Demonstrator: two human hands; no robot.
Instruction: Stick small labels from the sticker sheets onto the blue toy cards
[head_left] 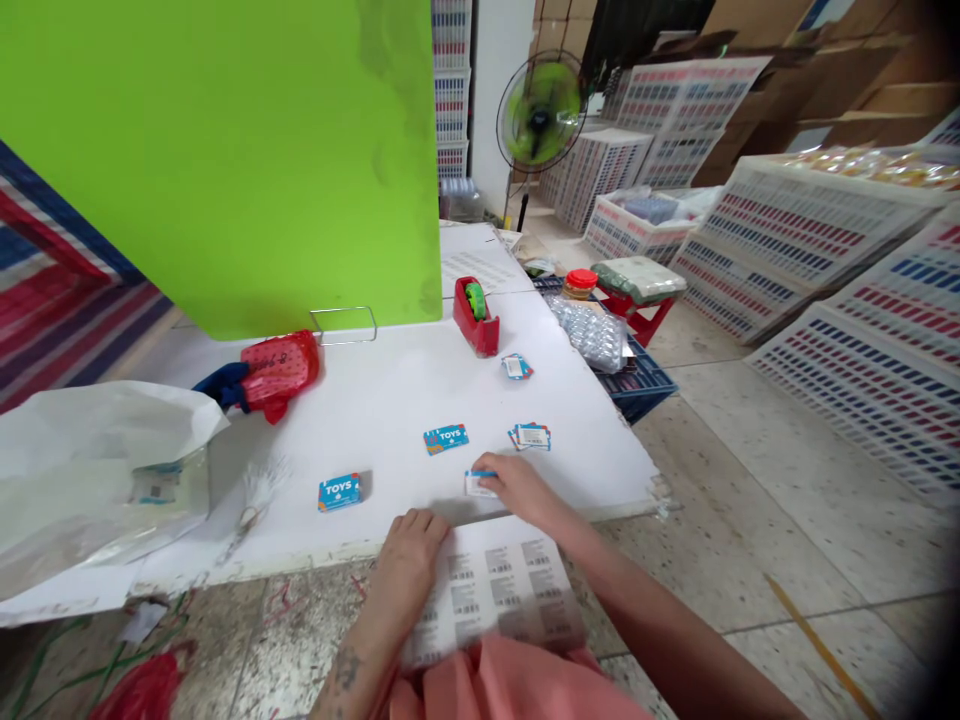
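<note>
TOYS card stack (340, 492) lies at L of white bench (397, 390), then L hand (417, 545) w/ fingers curled over top edge of label sheet (502, 585), which hangs off the near edge toward the lap; grip holding sheet or just resting on it, can't tell. 2nd TOYS stack (446, 439) sits in mid bench, then R hand (511, 482), grip closed on small card (480, 484), flat on bench nr front edge. Fanned cards (531, 436) lie just behind R hand, w/ red tape dispenser (476, 318) farther back.
</note>
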